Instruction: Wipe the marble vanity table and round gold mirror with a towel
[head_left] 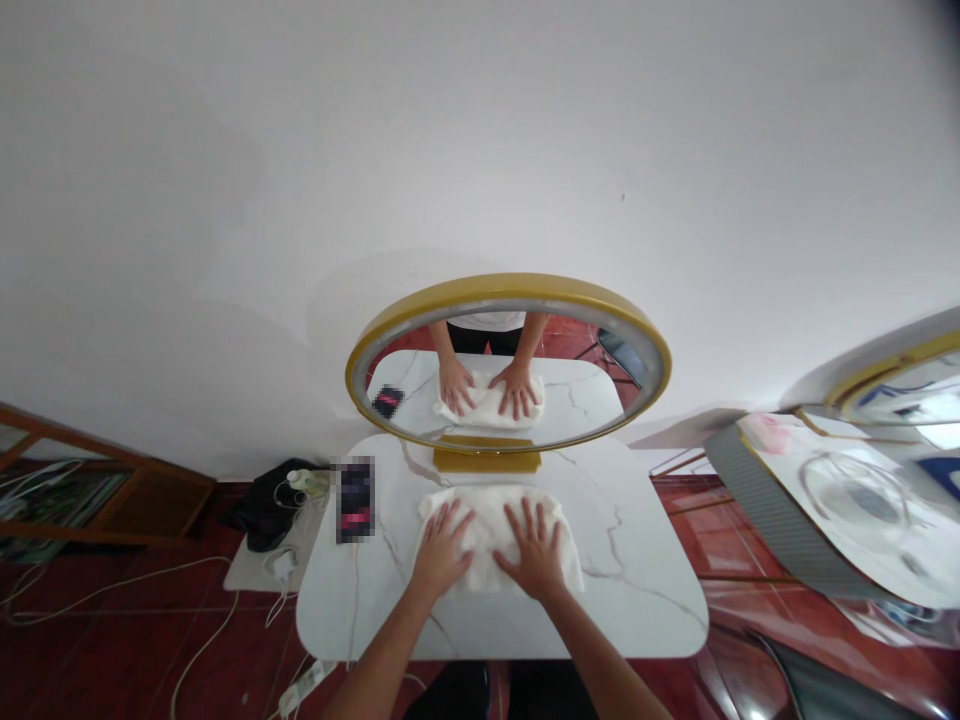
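Left hand (pixel 442 555) and right hand (pixel 536 550) are both lying palm down on a white cloth (pixel 486 525), neither one clenching or grasping; the fingers are fanning out and showing no hold on the fabric. Farthest left, a dark, flat object (pixel 356 500), too blurred to name, is resting near the edge of the marbled table (pixel 637 560), well apart from the hands. Next comes the left hand, which is covering part of the cloth's left end, its fingers pointing away from the person and its thumb turning inward. The left forearm (pixel 390 640) is slanting up and rightward to it.

Between the thumbs, a strip of cloth is showing. The cloth is lying directly beneath the hands, its long axis running left to right across the person's front, so neither hand is nearer: both are touching it, one toward each end. Beyond its far edge, a gold-framed mirror (pixel 508 350) is standing and reflecting the same pose. The right hand is mirroring the left, thumb inward, fingers pointing away, with a margin of cloth showing past its outer side. The right forearm (pixel 596 645) is slanting up and leftward.
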